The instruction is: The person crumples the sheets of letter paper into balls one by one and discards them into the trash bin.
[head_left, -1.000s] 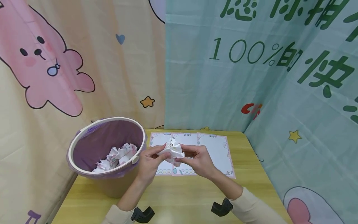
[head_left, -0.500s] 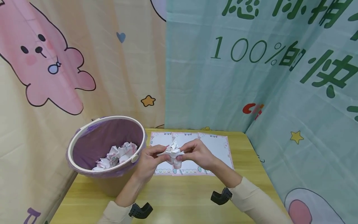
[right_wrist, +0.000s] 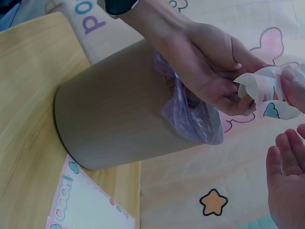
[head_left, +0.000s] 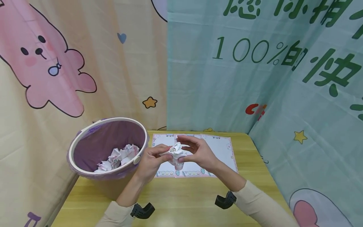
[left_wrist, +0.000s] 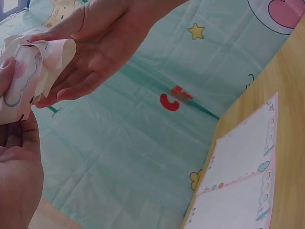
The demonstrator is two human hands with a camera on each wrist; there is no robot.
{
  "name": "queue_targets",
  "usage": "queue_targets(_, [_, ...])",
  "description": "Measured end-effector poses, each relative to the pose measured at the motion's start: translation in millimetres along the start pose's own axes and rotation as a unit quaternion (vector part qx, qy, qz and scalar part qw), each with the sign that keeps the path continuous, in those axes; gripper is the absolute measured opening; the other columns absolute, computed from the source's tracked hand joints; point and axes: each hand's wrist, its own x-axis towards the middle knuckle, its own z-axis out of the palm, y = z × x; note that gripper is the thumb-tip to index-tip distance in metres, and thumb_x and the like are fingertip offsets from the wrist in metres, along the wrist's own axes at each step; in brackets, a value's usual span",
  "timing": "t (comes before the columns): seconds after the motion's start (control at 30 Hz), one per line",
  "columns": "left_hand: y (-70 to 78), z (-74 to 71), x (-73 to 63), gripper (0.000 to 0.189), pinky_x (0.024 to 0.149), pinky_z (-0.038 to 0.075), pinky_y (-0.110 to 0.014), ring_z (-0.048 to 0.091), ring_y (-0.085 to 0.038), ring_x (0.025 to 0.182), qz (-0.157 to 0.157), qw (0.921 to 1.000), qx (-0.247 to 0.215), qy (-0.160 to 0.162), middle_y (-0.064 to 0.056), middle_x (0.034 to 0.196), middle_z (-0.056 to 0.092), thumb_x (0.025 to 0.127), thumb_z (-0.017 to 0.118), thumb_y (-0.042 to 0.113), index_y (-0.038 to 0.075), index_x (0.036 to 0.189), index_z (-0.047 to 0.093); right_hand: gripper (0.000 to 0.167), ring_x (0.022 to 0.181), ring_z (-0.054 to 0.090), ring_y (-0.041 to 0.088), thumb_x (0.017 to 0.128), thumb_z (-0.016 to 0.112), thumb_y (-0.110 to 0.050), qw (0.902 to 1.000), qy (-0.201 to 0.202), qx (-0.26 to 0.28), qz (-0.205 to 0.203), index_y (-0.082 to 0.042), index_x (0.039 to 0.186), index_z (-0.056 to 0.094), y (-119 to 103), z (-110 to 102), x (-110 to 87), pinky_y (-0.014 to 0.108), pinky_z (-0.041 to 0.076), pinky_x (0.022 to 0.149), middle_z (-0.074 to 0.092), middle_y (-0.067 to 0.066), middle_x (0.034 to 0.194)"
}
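Crumpled sheet of paper (head_left: 177, 155), white with a pink printed border, is held up above the table between two bare hands. The left hand (head_left: 149, 164) pinches its near left side, thumb on top and fingers curled behind. The right hand (head_left: 202, 155) lays its thumb against the other side, while its fingers stretch loosely past the paper; in the right wrist view they stand apart from it. A loose flap curls outward from the wad in the left wrist view.

Each wrist bears a black device, one on the left (head_left: 142, 210) and one on the right (head_left: 225, 200), beside the cuffs of cream sleeves (head_left: 263, 205). Behind and below the hands, three flat sheets (head_left: 222, 149) with decorated borders lie side by side on the wood-grain table (head_left: 187, 195). To the left stands a brown bin (head_left: 109, 187) with a white rim and a purple bag (head_left: 93, 143) lining it; crumpled papers (head_left: 120, 157) lie inside. Farther out hang a cream curtain (head_left: 124, 72) printed with a pink bear and a mint curtain (head_left: 195, 88) bearing green lettering, including "100%".
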Motion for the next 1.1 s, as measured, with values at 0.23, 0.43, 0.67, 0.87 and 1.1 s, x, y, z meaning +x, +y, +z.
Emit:
queue_targets(0.23, [-0.1, -0.5, -0.8, 0.030, 0.086, 0.057, -0.027, 0.060, -0.019, 0.111, -0.010, 0.9994, -0.018, -0.026, -0.007, 0.121, 0.066, 0.091, 0.076, 0.002, 0.016, 0.118, 0.079, 0.061, 0.123, 0.061, 0.027, 0.079, 0.085, 0.010, 0.9970, -0.043, -0.050, -0.041, 0.008, 0.135, 0.062, -8, 0, -3.7, 0.047, 0.052, 0.102, 0.060, 0.022, 0.138])
queue_targets(0.43, [-1.4, -3.8, -1.3, 0.032, 0.083, 0.058, -0.026, 0.060, -0.018, 0.110, -0.003, 0.9997, 0.007, -0.023, -0.006, 0.121, 0.064, 0.091, 0.075, 0.000, 0.016, 0.118, 0.080, 0.053, 0.110, 0.068, 0.028, 0.080, 0.081, 0.015, 0.9959, -0.037, -0.065, -0.052, 0.011, 0.129, 0.064, -6, 4, -5.3, 0.043, 0.056, 0.097, 0.066, 0.020, 0.125])
queue_targets(0.67, [-2.4, -6.3, 0.1, 0.031, 0.082, 0.057, -0.025, 0.062, -0.015, 0.104, -0.009, 0.9992, 0.034, -0.017, -0.003, 0.116, 0.066, 0.090, 0.077, 0.000, 0.018, 0.115, 0.081, 0.059, 0.116, 0.066, 0.031, 0.078, 0.082, 0.016, 0.9958, -0.022, -0.073, -0.051, 0.009, 0.134, 0.062, -4, 4, -6.1, 0.043, 0.053, 0.100, 0.063, 0.021, 0.131])
queue_targets(0.87, [1.6, -3.7, 2.2, 0.031, 0.079, 0.059, -0.025, 0.063, -0.014, 0.097, 0.004, 0.9989, 0.045, -0.014, -0.002, 0.110, 0.069, 0.089, 0.079, 0.000, 0.013, 0.117, 0.080, 0.059, 0.116, 0.065, 0.031, 0.082, 0.084, 0.007, 0.9973, -0.036, -0.049, -0.042, 0.009, 0.135, 0.060, -6, 2, -8.3, 0.044, 0.053, 0.100, 0.063, 0.019, 0.131])
queue_targets(1.1, [2.8, -0.1, 4.3, 0.029, 0.077, 0.060, -0.025, 0.063, -0.013, 0.093, 0.019, 0.9983, 0.051, -0.020, -0.003, 0.106, 0.070, 0.089, 0.079, 0.001, 0.007, 0.117, 0.079, 0.052, 0.106, 0.069, 0.029, 0.083, 0.085, 0.002, 0.9982, -0.021, -0.033, -0.046, 0.012, 0.129, 0.064, -6, -1, -11.2, 0.040, 0.058, 0.092, 0.068, 0.019, 0.121])
